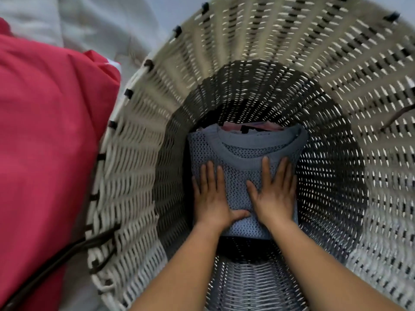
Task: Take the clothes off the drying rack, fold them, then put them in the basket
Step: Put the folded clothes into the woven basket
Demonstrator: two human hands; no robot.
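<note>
I look straight down into a tall woven wicker basket (pixel 280 70). At its bottom lies a folded blue-grey mesh knit top (pixel 238 151) with its ribbed collar towards the far side. My left hand (pixel 213 194) lies flat on the left part of the top, fingers straight, thumb stretched to the right. My right hand (pixel 274 191) presses flat on the right part, fingers spread. Both forearms reach down inside the basket. Under the top's far edge a strip of pink and dark clothing (pixel 251 127) shows; the rest of it is hidden.
A red fabric (pixel 45 142) lies to the left of the basket, touching its rim. White cloth (pixel 89 23) covers the area behind it. A dark cord or handle (pixel 67 254) hangs from the basket's left rim.
</note>
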